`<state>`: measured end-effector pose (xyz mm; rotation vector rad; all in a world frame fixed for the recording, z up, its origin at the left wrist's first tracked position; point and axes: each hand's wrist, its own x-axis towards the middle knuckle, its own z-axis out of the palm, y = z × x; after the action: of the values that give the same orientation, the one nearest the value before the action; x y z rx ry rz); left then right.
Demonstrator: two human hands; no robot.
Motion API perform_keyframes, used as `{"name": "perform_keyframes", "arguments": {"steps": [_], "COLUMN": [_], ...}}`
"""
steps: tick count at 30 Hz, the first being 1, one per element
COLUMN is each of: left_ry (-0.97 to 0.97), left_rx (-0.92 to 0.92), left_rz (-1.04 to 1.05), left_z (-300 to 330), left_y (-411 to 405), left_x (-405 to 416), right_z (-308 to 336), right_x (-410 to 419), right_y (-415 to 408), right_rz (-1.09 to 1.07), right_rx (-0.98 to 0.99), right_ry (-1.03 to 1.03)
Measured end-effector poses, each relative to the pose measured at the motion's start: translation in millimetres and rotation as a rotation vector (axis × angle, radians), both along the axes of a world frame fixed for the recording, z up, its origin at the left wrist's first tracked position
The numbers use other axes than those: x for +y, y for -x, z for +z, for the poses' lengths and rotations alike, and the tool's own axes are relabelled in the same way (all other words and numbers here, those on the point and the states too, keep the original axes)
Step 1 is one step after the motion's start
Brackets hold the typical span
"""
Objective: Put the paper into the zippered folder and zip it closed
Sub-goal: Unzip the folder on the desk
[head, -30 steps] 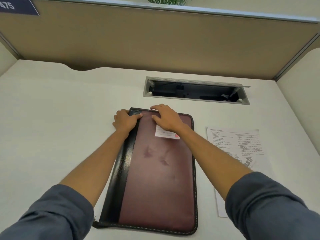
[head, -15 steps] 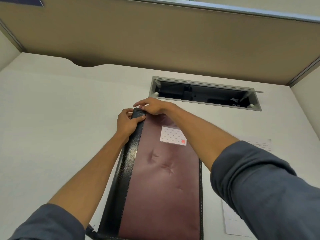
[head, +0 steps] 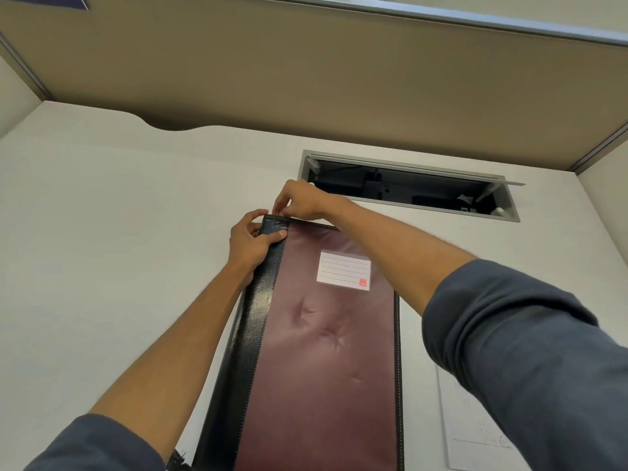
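Observation:
The zippered folder (head: 323,351) lies flat and closed on the white desk, maroon with a black spine strip and a white label pocket near its far end. My left hand (head: 249,244) grips the folder's far left corner, thumb on top. My right hand (head: 299,202) pinches at the folder's far edge just right of that corner; whether the zipper pull is between the fingers is hidden. The printed paper (head: 472,433) lies on the desk to the right of the folder, mostly covered by my right sleeve.
An open cable slot (head: 411,186) with a grey metal frame is set in the white desk (head: 119,249) just beyond the folder. A tan partition wall (head: 306,73) rises behind the desk, with side panels at left and right.
My right hand slid from the label area to the folder's far left corner and lifted into a pinch. The head camera moved closer and tilted, hiding most of the paper.

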<state>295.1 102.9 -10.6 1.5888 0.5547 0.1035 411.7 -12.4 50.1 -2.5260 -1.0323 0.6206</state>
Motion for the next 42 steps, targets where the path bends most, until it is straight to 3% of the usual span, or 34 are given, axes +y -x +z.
{"name": "perform_keyframes", "arguments": {"steps": [5,9,23,32,34,38,42], "left_ry": [-0.010,-0.031,-0.097,-0.204,-0.294,-0.699,-1.025], "left_rx": [-0.020,-0.028,-0.023,0.011,0.030,0.072,-0.035], "left_rz": [-0.021,-0.031,-0.047,-0.011,-0.018,-0.061,-0.206], "left_z": [0.4,-1.6,-6.6,-7.6,-6.4,-4.6,-1.5], "left_y": [1.5,3.1,0.8,0.5,1.1,6.4,15.6], "left_x": [0.0,1.8,-1.6,-7.0,-10.8,-21.5,-39.7], "right_z": [4.9,3.9,-2.5,-10.6,-16.5,-28.0,-34.9], "right_x": [-2.8,-28.7,-163.0,-220.1,-224.8,-225.1,-221.1], "right_y": [4.3,6.9,17.7,45.1,54.8,72.3,82.7], "right_rz": [0.235,0.300,0.083,-0.216,-0.273,-0.376,-0.476], "right_rx": [-0.314,-0.421,-0.400,-0.261,-0.254,-0.304,-0.324], "right_ry": [0.138,0.148,0.190,0.146,0.121,0.054,-0.007]}}
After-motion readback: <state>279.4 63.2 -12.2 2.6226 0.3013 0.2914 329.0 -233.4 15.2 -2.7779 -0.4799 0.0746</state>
